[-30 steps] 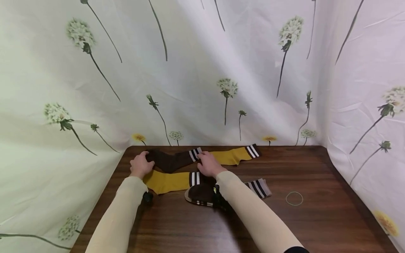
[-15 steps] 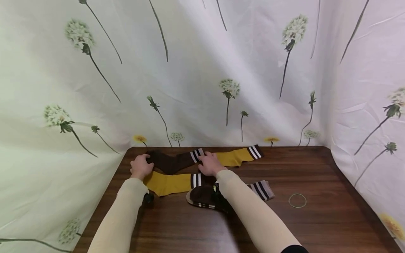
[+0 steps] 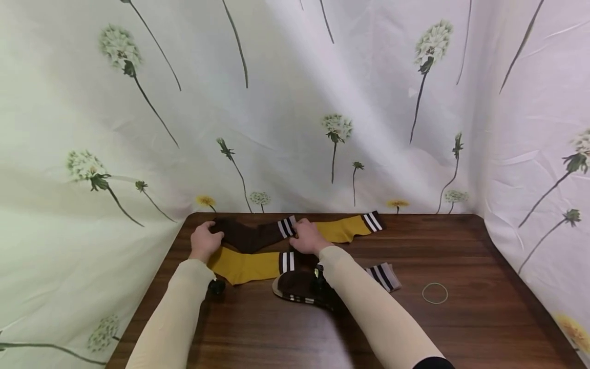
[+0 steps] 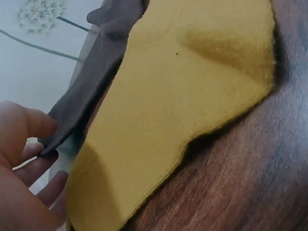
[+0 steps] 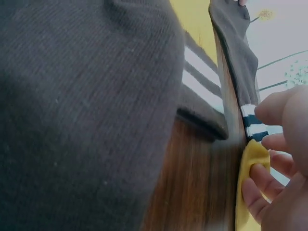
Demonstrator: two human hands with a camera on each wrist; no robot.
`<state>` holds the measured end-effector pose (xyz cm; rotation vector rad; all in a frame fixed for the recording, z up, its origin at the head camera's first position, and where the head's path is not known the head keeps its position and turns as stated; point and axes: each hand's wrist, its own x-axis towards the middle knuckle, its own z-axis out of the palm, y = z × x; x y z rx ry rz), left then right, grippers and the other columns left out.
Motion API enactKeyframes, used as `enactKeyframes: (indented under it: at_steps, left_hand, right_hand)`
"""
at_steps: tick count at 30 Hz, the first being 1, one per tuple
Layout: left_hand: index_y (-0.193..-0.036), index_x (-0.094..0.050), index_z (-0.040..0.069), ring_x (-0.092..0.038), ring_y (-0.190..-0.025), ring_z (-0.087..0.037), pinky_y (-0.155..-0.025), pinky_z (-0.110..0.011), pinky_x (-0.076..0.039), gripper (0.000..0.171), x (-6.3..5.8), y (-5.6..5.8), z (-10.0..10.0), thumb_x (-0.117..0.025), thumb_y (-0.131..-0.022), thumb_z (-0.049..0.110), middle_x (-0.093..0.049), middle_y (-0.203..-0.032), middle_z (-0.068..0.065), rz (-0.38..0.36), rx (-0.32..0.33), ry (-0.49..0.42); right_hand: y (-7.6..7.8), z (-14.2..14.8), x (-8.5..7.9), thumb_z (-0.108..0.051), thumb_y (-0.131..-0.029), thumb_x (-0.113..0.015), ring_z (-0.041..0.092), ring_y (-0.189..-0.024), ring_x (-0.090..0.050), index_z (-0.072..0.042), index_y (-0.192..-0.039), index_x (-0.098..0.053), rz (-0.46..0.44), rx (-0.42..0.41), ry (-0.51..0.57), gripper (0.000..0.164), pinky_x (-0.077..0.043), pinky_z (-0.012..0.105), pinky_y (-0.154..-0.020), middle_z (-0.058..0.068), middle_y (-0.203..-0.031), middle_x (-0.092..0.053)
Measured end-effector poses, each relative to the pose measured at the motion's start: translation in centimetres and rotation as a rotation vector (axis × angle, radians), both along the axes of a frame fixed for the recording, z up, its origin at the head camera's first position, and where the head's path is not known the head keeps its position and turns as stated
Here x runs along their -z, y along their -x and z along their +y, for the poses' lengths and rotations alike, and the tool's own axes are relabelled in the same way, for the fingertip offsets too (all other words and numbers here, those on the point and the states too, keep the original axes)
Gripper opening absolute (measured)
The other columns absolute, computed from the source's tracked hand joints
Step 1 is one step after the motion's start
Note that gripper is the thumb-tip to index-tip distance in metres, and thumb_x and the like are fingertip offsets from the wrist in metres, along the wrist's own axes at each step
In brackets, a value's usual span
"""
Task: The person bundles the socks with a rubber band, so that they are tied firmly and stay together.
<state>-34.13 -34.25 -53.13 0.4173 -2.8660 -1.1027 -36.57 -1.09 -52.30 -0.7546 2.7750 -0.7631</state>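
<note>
1. Pinching going on with the left hand [image 3: 206, 241]: thumb on one side, fingers on the other, and the toe of the brown sock [image 3: 249, 238] caught between them. Left wrist view shows it pretty clearly.
2. Right hand [image 3: 308, 237] is at the other end of that sock, fingers bent, thumb against the striped cuff [image 3: 287, 227]. Honestly can't tell if the cuff is really nipped in there. A couple of its fingertips touch the back yellow sock [image 3: 343, 229].
3. So the brown sock lies near the far edge of the table [image 3: 258, 328], left of the middle, between both hands, bent at the heel, cuff end to the right.
4. Front yellow sock [image 3: 249, 266] is just on the near side of it, white-striped cuff also to the right.
5. Back yellow sock runs off rightward from the right hand, its dark cuff up by the far edge.
6. Brown bundle [image 3: 295, 283] with a pale toe sits partly under the right sleeve [image 3: 378, 307]; a grey-and-black striped end [image 3: 384, 278] pokes out on the other side. Middle's hidden.
7. Green rubber band [image 3: 435, 304] lies further right, well apart from the hands.
8. Dandelion-print curtain [image 3: 286, 102] hangs behind it all.
</note>
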Motion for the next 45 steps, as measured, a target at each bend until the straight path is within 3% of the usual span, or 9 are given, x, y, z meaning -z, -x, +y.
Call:
enactKeyframes:
  at_steps: [8, 16, 21, 28, 36, 41, 45]
  left_hand:
    - [-0.148, -0.054, -0.004, -0.047, -0.131, -0.052, -0.111, -0.063, -0.039, 0.049, -0.4, -0.9, -0.5, -0.056, -0.105, 0.018, -0.056, -0.142, -0.031, 0.12, -0.115, -0.059]
    - [-0.143, -0.063, 0.002, -0.062, -0.121, -0.043, -0.107, -0.058, -0.045, 0.04, -1.0, -1.3, -0.6, -0.061, -0.104, 0.014, -0.063, -0.135, -0.024, 0.2, -0.195, -0.14]
    - [-0.142, -0.064, 0.004, -0.064, -0.123, -0.04, -0.102, -0.055, -0.05, 0.039, -1.5, -1.4, -0.3, -0.064, -0.103, 0.013, -0.063, -0.136, -0.023, 0.205, -0.191, -0.192]
    - [-0.14, -0.066, 0.005, -0.064, -0.123, -0.038, -0.099, -0.052, -0.052, 0.039, -1.6, -2.3, 0.0, -0.067, -0.102, 0.013, -0.063, -0.137, -0.021, 0.196, -0.189, -0.232]
    - [-0.141, -0.066, 0.007, -0.064, -0.124, -0.036, -0.096, -0.047, -0.054, 0.039, -2.8, -3.2, 0.6, -0.067, -0.102, 0.014, -0.063, -0.138, -0.019, 0.207, -0.161, -0.271]
    - [-0.135, -0.071, 0.008, -0.066, -0.11, -0.029, -0.08, -0.029, -0.054, 0.035, -3.4, -3.6, 1.5, -0.07, -0.101, 0.012, -0.067, -0.127, -0.017, 0.249, -0.103, -0.261]
    - [-0.131, -0.073, 0.005, -0.059, -0.095, -0.019, -0.071, -0.021, -0.049, 0.032, -3.6, -3.9, 2.3, -0.071, -0.099, 0.005, -0.065, -0.115, -0.017, 0.295, -0.028, -0.302]
  right_hand:
    - [0.1, -0.1, 0.0, -0.016, -0.105, -0.061, 0.038, -0.136, -0.051, 0.007, -0.142, -0.059, 0.049, -0.031, 0.15, 0.044, -0.032, 0.053, -0.12, 0.025, -0.141, -0.058]
    - [0.0, 0.5, -0.7, -0.015, -0.105, -0.062, 0.033, -0.12, -0.061, 0.006, -0.139, -0.063, 0.097, -0.013, 0.278, 0.04, -0.05, 0.048, -0.105, 0.02, -0.13, -0.064]
    - [-0.3, 1.3, -1.1, -0.011, -0.104, -0.062, 0.031, -0.114, -0.064, 0.003, -0.134, -0.068, 0.12, 0.032, 0.333, 0.033, -0.054, 0.046, -0.1, 0.017, -0.127, -0.066]
    - [-0.9, 2.4, -1.7, -0.013, -0.105, -0.064, 0.032, -0.119, -0.065, -0.002, -0.129, -0.073, 0.084, 0.09, 0.441, 0.028, -0.055, 0.047, -0.1, 0.015, -0.131, -0.069]
    - [-1.2, 3.5, -2.1, -0.015, -0.103, -0.069, 0.028, -0.114, -0.068, -0.007, -0.119, -0.078, 0.147, 0.129, 0.48, 0.02, -0.057, 0.045, -0.096, 0.01, -0.122, -0.074]
    - [-1.7, 4.7, -2.4, -0.013, -0.102, -0.07, 0.029, -0.111, -0.069, -0.007, -0.117, -0.078, 0.141, 0.16, 0.501, 0.017, -0.058, 0.045, -0.093, 0.01, -0.119, -0.075]
    - [-2.2, 5.7, -2.6, -0.012, -0.102, -0.07, 0.029, -0.109, -0.07, -0.007, -0.117, -0.078, 0.127, 0.176, 0.505, 0.018, -0.059, 0.044, -0.09, 0.01, -0.119, -0.074]
